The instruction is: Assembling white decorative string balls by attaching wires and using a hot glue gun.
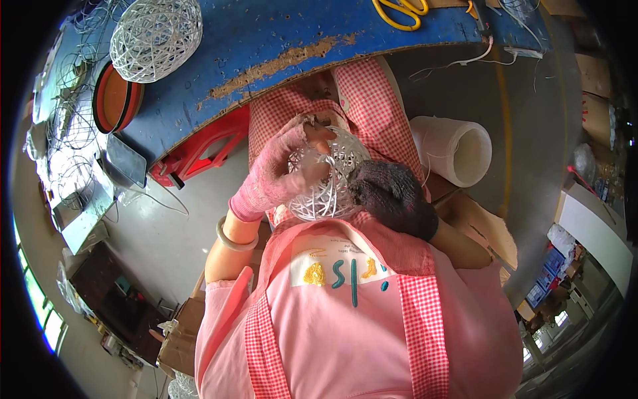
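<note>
Lattice ball (pixel 320 205) of white strands sits at frame centre, gripped by the curled left hand (pixel 274 171), the right hand (pixel 397 197) bunched against its right side, hold unclear; its shell looks largely formed, though what finishing remains cannot be told.

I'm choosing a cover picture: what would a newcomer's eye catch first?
Probably the white openwork strand ball, central, between the pink-gloved left hand and dark-gloved right hand. Next, the second white openwork ball, upper left on the worn blue table; then the yellow looped handles near the top edge.
</note>
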A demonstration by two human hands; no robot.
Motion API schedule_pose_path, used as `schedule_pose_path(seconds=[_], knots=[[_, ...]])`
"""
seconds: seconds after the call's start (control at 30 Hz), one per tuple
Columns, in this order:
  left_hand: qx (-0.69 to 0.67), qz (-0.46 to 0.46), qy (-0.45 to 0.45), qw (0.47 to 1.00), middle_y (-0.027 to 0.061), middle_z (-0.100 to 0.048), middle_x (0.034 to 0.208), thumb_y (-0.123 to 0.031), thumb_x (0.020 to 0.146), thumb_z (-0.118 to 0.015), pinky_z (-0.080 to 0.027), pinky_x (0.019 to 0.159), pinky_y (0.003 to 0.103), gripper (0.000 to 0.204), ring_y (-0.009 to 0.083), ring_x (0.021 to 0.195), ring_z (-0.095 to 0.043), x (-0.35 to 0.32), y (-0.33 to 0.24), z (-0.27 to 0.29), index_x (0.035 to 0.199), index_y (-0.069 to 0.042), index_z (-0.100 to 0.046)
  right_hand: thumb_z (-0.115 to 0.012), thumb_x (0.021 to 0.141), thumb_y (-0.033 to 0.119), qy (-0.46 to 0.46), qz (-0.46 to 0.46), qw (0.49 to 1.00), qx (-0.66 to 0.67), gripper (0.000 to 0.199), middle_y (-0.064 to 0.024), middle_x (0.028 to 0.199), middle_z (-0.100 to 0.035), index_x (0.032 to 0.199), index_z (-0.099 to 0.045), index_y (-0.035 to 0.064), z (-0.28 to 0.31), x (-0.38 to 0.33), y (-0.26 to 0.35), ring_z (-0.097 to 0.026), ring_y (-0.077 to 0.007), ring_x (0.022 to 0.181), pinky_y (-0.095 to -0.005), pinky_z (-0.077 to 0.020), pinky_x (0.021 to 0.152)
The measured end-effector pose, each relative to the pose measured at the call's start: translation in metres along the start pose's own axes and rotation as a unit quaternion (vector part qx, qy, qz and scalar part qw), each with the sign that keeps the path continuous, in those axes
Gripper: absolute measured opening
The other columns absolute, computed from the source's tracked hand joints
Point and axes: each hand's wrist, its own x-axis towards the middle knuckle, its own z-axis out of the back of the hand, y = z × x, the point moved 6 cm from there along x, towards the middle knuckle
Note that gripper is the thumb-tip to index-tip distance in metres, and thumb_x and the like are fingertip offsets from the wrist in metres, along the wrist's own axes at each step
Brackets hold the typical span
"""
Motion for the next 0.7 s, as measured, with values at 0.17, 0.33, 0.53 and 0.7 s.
schedule_pose_path(seconds=[0.17, 0.33, 0.53, 0.7], knots=[[-0.047, 0.034, 0.019, 0.998, 0.0115, -0.054, 0.119, -0.019, 0.08, -0.07, -0.039, 0.1, 0.038, 0.026, 0.0253, 0.121, -0.047, -0.002, 0.01, 0.007, 0.099, -0.005, -0.059, -0.071, 0.076, 0.003, -0.012, -0.062, 0.997, 0.047, 0.021, -0.0134, 0.101, -0.065, 0.096, -0.067, 0.0034, -0.005, 0.005, -0.005, -0.064, -0.0302, 0.091, -0.0409, -0.0519, 0.078], [0.011, -0.013, 0.029, 0.999, 0.0119, -0.054, 0.12, -0.037, 0.084, -0.071, -0.041, 0.096, 0.039, 0.038, 0.0256, 0.118, -0.048, 0.002, 0.008, 0.001, 0.1, -0.005, -0.058, -0.067, 0.083, 0.011, -0.005, -0.028, 0.998, 0.063, 0.017, -0.0152, 0.094, -0.066, 0.098, -0.067, 0.0039, 0.002, 0.011, -0.002, -0.065, -0.0323, 0.079, -0.0406, -0.052, 0.066], [0.063, -0.047, -0.045, 0.996, 0.0118, -0.061, 0.106, -0.038, 0.083, -0.069, -0.039, 0.097, 0.042, 0.036, 0.0301, 0.113, -0.053, 0.018, -0.039, 0.015, 0.091, -0.004, -0.06, -0.063, 0.083, 0.001, -0.138, -0.15, 0.94, 0.274, 0.008, -0.0146, 0.087, -0.065, 0.091, -0.064, 0.0025, 0.011, 0.027, -0.013, -0.064, -0.0294, 0.076, -0.037, -0.052, 0.067], [0.044, -0.118, -0.1, 0.987, 0.0068, -0.06, 0.1, -0.024, 0.082, -0.07, -0.041, 0.095, 0.034, 0.023, 0.0206, 0.107, -0.054, 0.038, -0.065, 0.048, 0.087, -0.003, -0.06, -0.057, 0.089, 0.003, -0.142, -0.077, 0.898, 0.409, 0.011, -0.0074, 0.078, -0.057, 0.078, -0.056, 0.003, 0.024, 0.076, -0.032, -0.055, -0.0147, 0.071, -0.0272, -0.0456, 0.065]])
